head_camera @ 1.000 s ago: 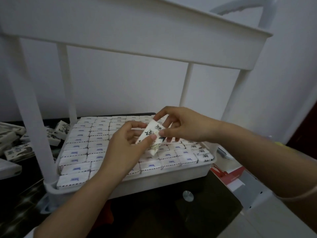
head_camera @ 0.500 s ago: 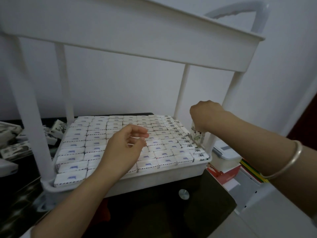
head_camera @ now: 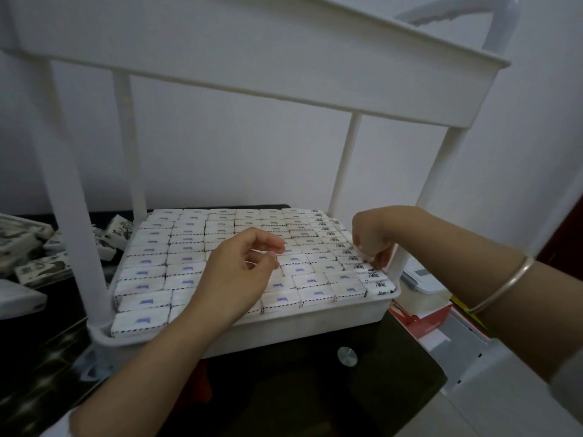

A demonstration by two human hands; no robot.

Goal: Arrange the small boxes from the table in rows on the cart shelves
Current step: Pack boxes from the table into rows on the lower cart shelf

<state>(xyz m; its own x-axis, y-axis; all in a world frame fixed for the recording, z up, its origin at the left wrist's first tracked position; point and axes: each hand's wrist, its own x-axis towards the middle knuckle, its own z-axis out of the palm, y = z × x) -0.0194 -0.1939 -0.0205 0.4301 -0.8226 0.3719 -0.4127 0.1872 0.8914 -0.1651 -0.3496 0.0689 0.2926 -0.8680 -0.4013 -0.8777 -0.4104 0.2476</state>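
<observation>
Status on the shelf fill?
Left hand empty, above shelf. Right hand pinching box into right-edge row. Post close beside it, nothing blocking.

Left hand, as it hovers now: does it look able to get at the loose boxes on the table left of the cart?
Probably yes. The left hand holds nothing and the loose boxes lie near, but the front-left post stands between, so it must go round.
</observation>
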